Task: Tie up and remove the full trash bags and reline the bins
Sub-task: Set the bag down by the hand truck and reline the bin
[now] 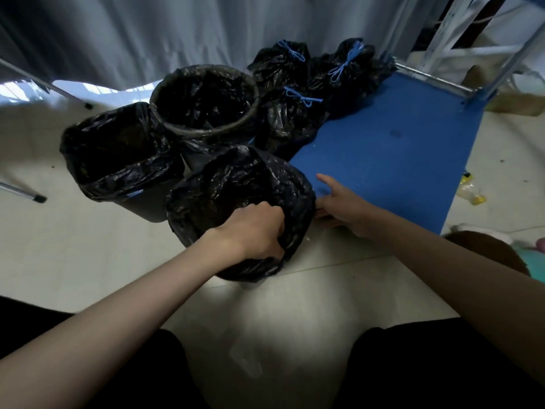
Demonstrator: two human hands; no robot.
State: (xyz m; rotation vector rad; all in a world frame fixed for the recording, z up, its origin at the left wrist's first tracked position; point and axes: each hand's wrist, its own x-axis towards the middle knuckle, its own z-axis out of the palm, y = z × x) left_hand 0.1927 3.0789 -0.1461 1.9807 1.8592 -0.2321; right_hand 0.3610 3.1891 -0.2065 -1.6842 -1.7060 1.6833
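Observation:
Three bins lined with black bags stand on the pale floor: a near bin (236,196), a left bin (118,154) and a round back bin (203,101). My left hand (256,231) grips the black liner at the near bin's front rim, fingers curled into the plastic. My right hand (339,202) is at the same bin's right side with the thumb raised; its fingertips are hidden behind the bag. Three tied black bags with blue drawstrings (295,113), (283,60), (348,66) sit at the back on the blue platform (398,149).
The blue platform belongs to a cart with a metal handle frame (442,81) at the right. Grey curtains (147,33) hang behind the bins. A plastic bottle (472,193) lies on the floor at right. Stand legs (38,197) rest on the floor at left.

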